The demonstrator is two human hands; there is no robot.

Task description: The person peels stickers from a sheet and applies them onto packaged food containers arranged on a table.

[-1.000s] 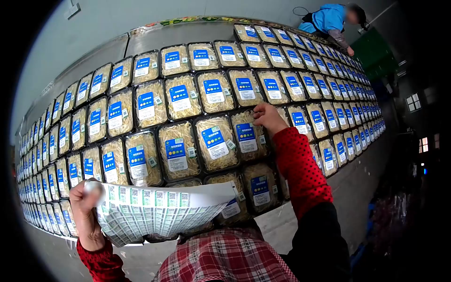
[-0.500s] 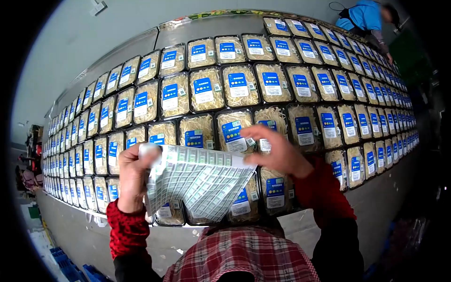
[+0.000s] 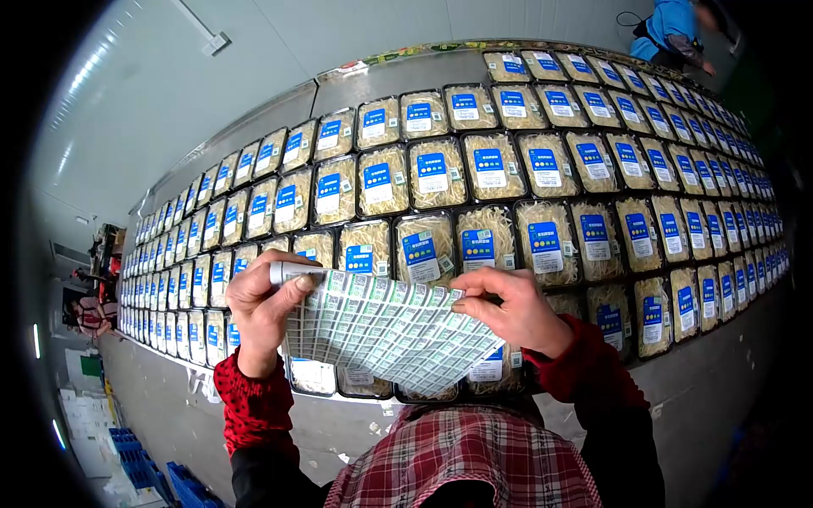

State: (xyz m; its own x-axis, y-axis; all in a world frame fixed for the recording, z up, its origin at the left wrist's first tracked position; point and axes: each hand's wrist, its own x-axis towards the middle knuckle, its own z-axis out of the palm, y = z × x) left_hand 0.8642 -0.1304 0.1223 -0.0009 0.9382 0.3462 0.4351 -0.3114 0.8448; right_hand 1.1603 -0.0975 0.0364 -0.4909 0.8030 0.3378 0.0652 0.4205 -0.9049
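Observation:
My left hand (image 3: 258,309) is closed on the upper left corner of a sheet of small printed stickers (image 3: 389,330), where the top edge curls into a roll. At the sheet's upper right corner, my right hand (image 3: 521,313) has its thumb and forefinger pinched together. Whether a single sticker is peeled up between those fingertips is too small to tell. The sheet hangs tilted over the nearest packs and hides parts of them. Just beyond it sits a black tray of bean sprouts (image 3: 425,273) under clear film, with a blue and white label and a small green sticker.
Rows of similar sprout packs (image 3: 546,173) cover a long metal table (image 3: 356,89). A person in blue (image 3: 669,38) stands at the far right end. Blue pallets (image 3: 190,487) lie on the floor at lower left, and a pale wall (image 3: 279,42) runs behind the table.
My right forefinger, stretched out over the packs before, has come down to the thumb at the sheet's corner. My left hand keeps its hold. The head view has shifted slightly.

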